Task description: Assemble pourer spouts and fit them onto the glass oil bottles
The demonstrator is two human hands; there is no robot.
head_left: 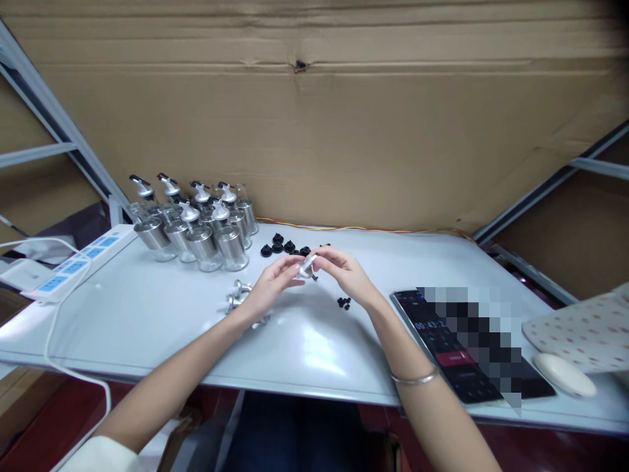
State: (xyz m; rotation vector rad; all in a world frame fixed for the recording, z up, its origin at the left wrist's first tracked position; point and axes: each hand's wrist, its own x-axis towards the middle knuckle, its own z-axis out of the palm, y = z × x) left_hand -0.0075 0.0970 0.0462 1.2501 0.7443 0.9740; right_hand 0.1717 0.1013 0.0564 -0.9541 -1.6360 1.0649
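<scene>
A small silver pourer spout [306, 267] is held between my two hands above the middle of the table. The fingers of my left hand [275, 283] pinch it from the left. On the other side, the thumb and fingers of my right hand [346, 270] close on it. Behind my hands lie several black stoppers [278, 247]. More silver spouts [237, 298] rest beside my left wrist, partly hidden by it. A few tiny black pieces [344, 303] lie below my right hand.
Glass bottles with steel bands [204, 248] stand at the back left, several topped with silver spouts. A power strip [81, 262] and white cable [52, 328] lie on the left. A tablet [442, 354], a white oval object [565, 375] and a dotted item [580, 328] occupy the right.
</scene>
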